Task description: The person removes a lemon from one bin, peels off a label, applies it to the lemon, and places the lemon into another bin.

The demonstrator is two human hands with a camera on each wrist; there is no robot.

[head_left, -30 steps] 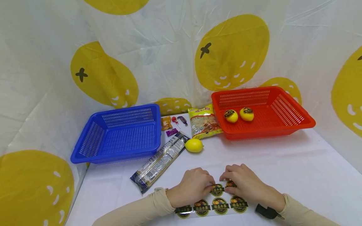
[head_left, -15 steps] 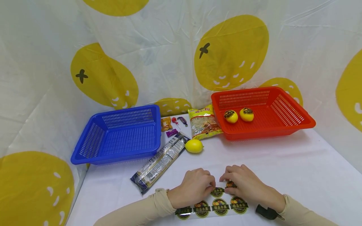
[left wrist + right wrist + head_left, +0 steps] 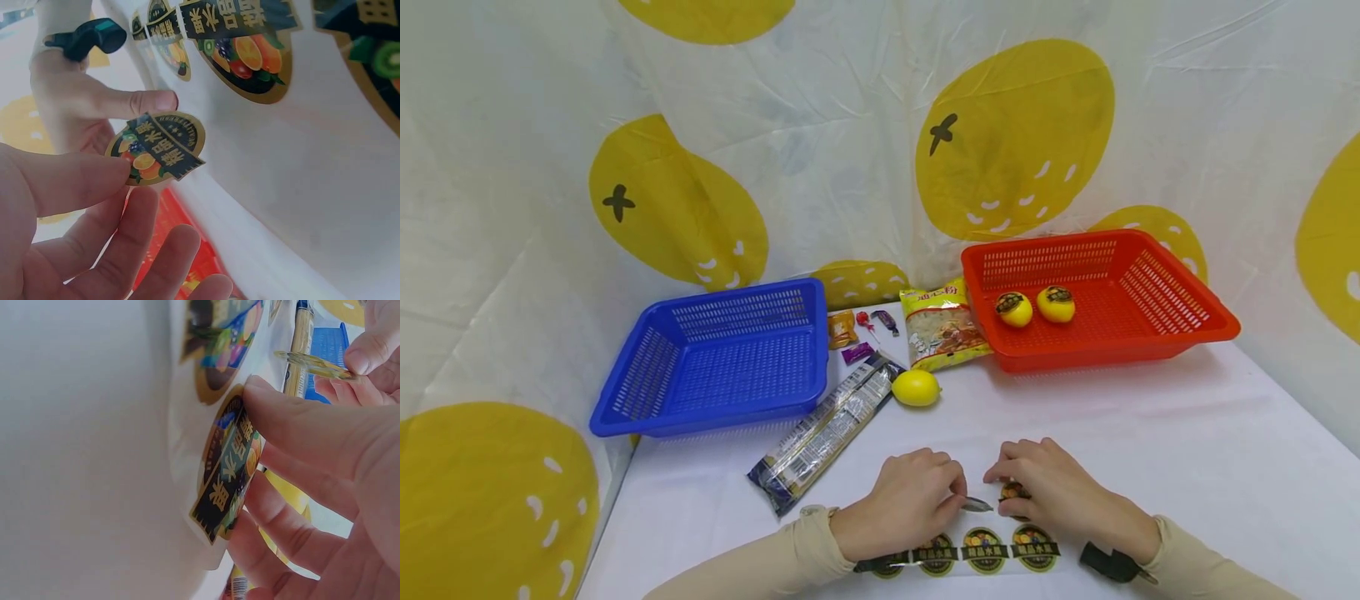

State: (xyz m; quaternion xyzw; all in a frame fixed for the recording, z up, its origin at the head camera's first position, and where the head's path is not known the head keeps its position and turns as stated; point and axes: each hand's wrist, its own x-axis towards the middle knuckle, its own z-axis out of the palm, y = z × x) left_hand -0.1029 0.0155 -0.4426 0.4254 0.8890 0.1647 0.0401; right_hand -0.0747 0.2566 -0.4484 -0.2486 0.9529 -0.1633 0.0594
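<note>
My left hand (image 3: 910,504) pinches a round black-and-gold fruit sticker (image 3: 156,147) between thumb and index finger. That sticker is off its backing and seen nearly edge-on in the head view. With thumb and fingers, my right hand (image 3: 1048,492) grips the far right part of the clear sticker sheet (image 3: 215,555), beside another sticker (image 3: 228,469) still on it. A row of stickers (image 3: 985,550) lies along the sheet's near side, its left end partly hidden by my left hand. Farther back on the table rests a plain lemon (image 3: 916,388).
A blue basket (image 3: 730,412) stands back left; a red basket (image 3: 1097,342) at back right holds two stickered lemons (image 3: 1056,305). Between them lie a yellow food bag (image 3: 943,329), a long silver packet (image 3: 827,433) and several sweets (image 3: 856,352). A dark wrist device (image 3: 1108,562) sits by my right wrist.
The sticker at my left fingertips has come away from the sheet and is now tilted up in the pinch. My right hand has stayed nearly still on the sheet.
</note>
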